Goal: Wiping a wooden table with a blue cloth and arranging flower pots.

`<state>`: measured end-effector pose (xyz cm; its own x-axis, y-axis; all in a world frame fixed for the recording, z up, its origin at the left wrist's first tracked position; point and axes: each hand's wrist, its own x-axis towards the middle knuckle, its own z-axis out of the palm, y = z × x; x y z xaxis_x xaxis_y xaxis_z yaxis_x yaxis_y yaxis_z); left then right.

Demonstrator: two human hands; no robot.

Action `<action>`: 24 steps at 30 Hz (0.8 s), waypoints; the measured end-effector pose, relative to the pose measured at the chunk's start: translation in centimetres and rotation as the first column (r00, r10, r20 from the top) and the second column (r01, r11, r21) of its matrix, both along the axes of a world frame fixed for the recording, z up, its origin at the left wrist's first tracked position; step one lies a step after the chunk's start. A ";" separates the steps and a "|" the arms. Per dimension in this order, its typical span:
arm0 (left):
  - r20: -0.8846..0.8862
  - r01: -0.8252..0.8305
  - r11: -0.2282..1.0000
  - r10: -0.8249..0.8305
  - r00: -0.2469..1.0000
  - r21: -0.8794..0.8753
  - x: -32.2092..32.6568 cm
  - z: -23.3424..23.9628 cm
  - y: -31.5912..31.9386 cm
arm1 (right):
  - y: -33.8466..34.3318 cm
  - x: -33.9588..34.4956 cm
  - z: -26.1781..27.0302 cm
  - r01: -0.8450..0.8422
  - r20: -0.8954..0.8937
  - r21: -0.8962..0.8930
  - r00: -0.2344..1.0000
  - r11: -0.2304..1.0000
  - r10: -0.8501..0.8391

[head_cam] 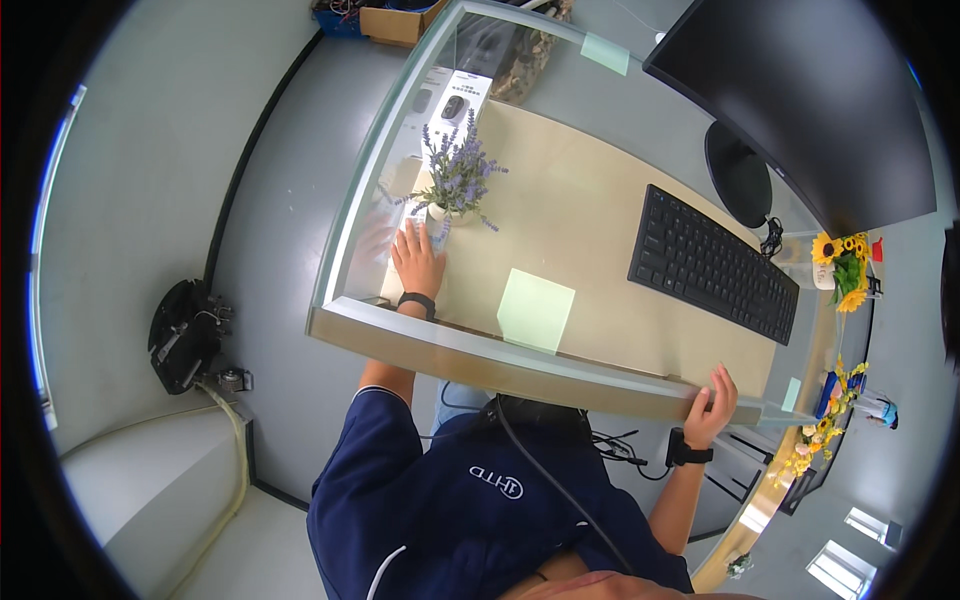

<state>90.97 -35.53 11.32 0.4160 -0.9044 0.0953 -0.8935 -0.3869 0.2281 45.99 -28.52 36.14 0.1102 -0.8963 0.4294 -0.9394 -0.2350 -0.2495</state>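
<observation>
My left hand (418, 262) reaches in beneath the glass top of a display counter (592, 225). Its fingers are spread over a small white box (412, 214) with print on it. Just beyond the fingertips stands a potted lavender plant (457, 176), its white pot partly hidden by stems. My left forearm passes behind the counter's front edge (480, 379). On the right, my right hand (712, 409) rests against that same edge, fingers over the rim and thumb apart, with no object in it. Both wrists carry black bands.
A black keyboard (712, 262) and a monitor (795, 97) are at the right. A pale green sheet (536, 311) lies near the front. White product boxes (457, 105) stand behind the lavender. Sunflowers (844, 259) are far right; a black cable (555, 480) crosses my shirt.
</observation>
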 end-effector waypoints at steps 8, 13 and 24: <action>0.082 0.097 0.995 -0.099 0.992 0.020 1.3 0.1 -0.6 | -0.1 0.1 0.3 0.016 -0.017 -0.012 1.000 1.000 -0.016; 0.091 0.116 0.993 -0.118 0.989 0.027 1.5 0.2 -0.2 | -0.1 0.3 0.5 -0.002 -0.003 0.000 1.000 1.000 0.002; -0.172 0.390 0.869 -0.453 0.875 -0.305 -2.9 5.5 4.9 | 0.3 0.4 1.1 0.092 0.018 -0.072 0.996 0.993 -0.090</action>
<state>88.07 -30.64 16.86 0.0381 -0.9552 0.2934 -0.8669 0.1145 0.4851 46.39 -28.26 37.22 0.0226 -0.8688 0.4946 -0.9540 -0.1667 -0.2492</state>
